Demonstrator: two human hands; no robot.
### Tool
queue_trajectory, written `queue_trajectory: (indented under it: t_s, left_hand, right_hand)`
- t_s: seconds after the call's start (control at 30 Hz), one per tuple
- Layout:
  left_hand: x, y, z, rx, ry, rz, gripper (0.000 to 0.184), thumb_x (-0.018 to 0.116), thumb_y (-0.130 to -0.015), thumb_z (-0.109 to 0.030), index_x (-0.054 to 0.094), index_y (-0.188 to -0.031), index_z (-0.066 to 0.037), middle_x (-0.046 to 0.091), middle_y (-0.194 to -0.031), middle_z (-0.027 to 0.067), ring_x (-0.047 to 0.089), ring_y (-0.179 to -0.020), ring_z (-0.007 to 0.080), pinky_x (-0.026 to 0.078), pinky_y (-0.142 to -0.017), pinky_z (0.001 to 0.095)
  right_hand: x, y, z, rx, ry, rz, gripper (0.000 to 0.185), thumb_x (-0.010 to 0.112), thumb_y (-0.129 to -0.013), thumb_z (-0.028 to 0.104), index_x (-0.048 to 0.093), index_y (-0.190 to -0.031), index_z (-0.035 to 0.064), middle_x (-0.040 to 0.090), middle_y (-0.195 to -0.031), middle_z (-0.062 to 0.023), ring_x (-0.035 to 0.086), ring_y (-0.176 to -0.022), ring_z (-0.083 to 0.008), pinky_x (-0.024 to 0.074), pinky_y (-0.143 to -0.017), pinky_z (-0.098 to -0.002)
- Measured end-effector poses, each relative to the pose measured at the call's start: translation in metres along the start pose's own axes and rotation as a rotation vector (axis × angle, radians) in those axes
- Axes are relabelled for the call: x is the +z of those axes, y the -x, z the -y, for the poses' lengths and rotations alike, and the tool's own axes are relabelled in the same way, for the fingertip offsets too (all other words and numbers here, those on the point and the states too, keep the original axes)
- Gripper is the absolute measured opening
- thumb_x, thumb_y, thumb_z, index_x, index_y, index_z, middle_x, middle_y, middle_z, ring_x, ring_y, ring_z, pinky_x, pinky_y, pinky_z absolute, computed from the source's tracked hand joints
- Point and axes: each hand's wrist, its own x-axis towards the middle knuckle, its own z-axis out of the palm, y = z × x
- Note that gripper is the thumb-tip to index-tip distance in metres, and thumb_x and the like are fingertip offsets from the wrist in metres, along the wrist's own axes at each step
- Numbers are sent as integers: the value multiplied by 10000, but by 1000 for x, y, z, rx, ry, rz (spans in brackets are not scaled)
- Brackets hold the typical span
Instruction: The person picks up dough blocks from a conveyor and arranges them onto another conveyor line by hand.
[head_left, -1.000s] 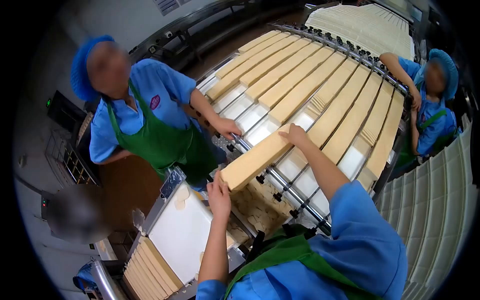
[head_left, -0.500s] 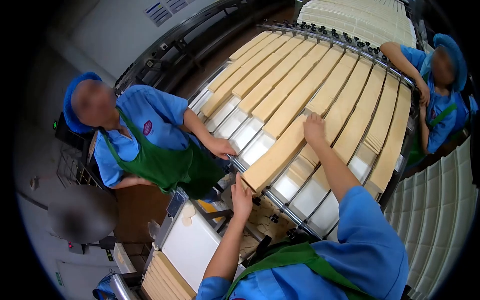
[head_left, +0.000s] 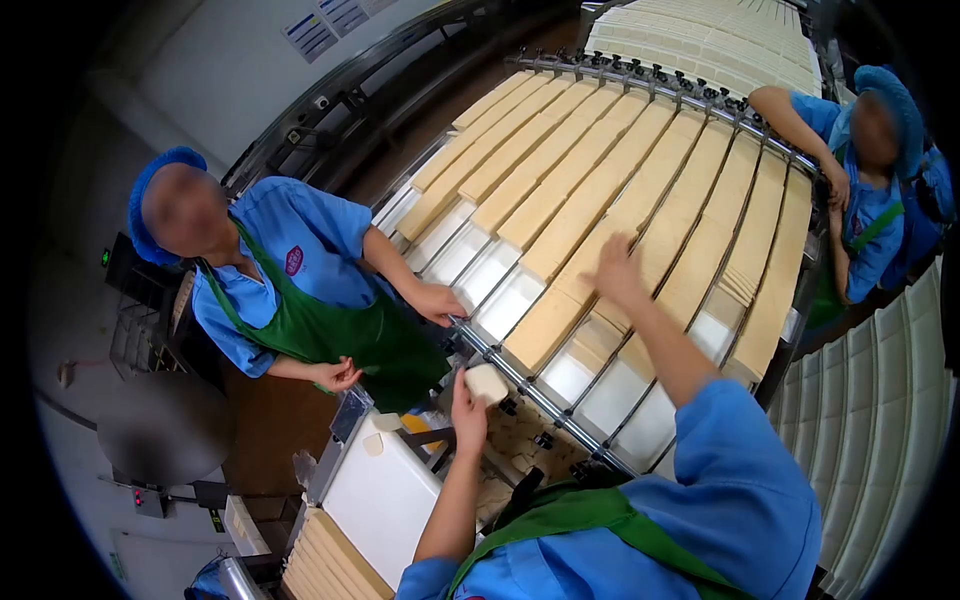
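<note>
My left hand (head_left: 467, 415) is closed on a pale square slice (head_left: 487, 384) with rounded corners, held just off the front bar (head_left: 520, 381) of the conveyor. My right hand (head_left: 616, 272) has its fingers spread over the conveyor. Beneath and beside it runs a long row of cream-coloured slices (head_left: 553, 318) packed on edge. Whether its fingertips touch that row I cannot tell. Several similar rows (head_left: 675, 225) lie in lanes between thin metal guide rods. A few tilted slices (head_left: 594, 343) lie in the lane nearest my right wrist.
A person in a green apron (head_left: 330, 330) stands at left, one hand (head_left: 438, 303) at the bar. Another person (head_left: 872, 190) leans on the conveyor's right side. Below left, a white belt (head_left: 385, 490) bears slice stacks (head_left: 335, 560). A ribbed white surface (head_left: 870, 420) lies at right.
My left hand has moved down off the row's front end and now holds a slice. My right hand has lifted and opened. The left co-worker's lower hand has come forward.
</note>
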Motion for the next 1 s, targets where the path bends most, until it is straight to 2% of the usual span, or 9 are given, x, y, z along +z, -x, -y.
queue_trajectory:
  t_s: [0.13,0.23,0.3,0.33,0.37,0.47,0.7,0.87,1.0]
  left_hand:
    - [-27,59,31,-74,-358,-189,646,561,-842,-73,252,-1408,-43,527,-1156,192,565,-982,290,446,-869,354]
    - [-60,112,62,-24,-635,-179,626,601,-829,-148,310,-1372,-33,496,-1120,234,528,-977,375,428,-885,406]
    - [-80,144,74,11,-702,-143,541,614,-807,-126,412,-1297,-19,549,-1025,209,558,-922,369,455,-824,414]
    - [-85,158,65,-67,-636,-131,457,604,-802,-114,475,-1229,-13,579,-961,197,578,-877,361,465,-794,420]
    - [-89,172,57,-147,-569,-117,378,594,-798,-102,538,-1160,-6,608,-897,185,599,-833,353,475,-763,427]
    - [-100,211,86,-154,-607,-99,266,576,-803,-128,610,-1045,-21,638,-800,169,624,-744,334,485,-693,424]
    - [-82,248,101,88,-866,191,242,589,-790,-190,646,-1002,-89,656,-845,161,633,-752,320,490,-672,401]
    - [-79,254,75,-58,-787,138,237,590,-771,-212,655,-974,-108,654,-817,160,625,-757,337,484,-680,415]
    - [-81,266,96,-218,-772,87,212,602,-752,-224,660,-908,-92,640,-737,173,618,-737,354,474,-642,403]
  right_hand:
    - [12,102,88,-443,-320,-9,924,523,-814,560,204,-1354,-119,191,-1425,-317,204,-1323,-445,121,-1106,-516]
    - [19,180,136,-753,-570,-232,777,619,-775,468,401,-1275,-86,375,-1322,-288,265,-1310,-383,155,-1109,-470]
    - [37,205,144,-865,-515,-114,701,664,-760,379,430,-1272,-41,429,-1285,-247,319,-1280,-371,182,-1098,-482]
    - [36,212,144,-893,-329,-229,550,658,-755,339,533,-1178,9,460,-1254,-207,368,-1245,-325,210,-1087,-460]
    - [32,212,144,-888,-324,-236,550,658,-755,339,533,-1178,9,460,-1254,-207,368,-1245,-325,210,-1087,-460]
    - [29,212,148,-868,-453,-213,236,643,-736,273,630,-839,61,512,-1062,-143,449,-1119,-273,244,-1073,-418]
    - [35,214,150,-877,-468,-219,203,639,-712,228,648,-821,57,535,-1027,-144,465,-1079,-272,242,-1075,-402]
    - [43,216,152,-875,-442,-294,155,620,-718,209,640,-794,75,514,-938,-111,480,-1029,-255,237,-1081,-399]
    - [50,214,155,-885,-449,-305,163,621,-727,231,614,-775,76,503,-1024,-124,473,-1053,-256,249,-1066,-411]
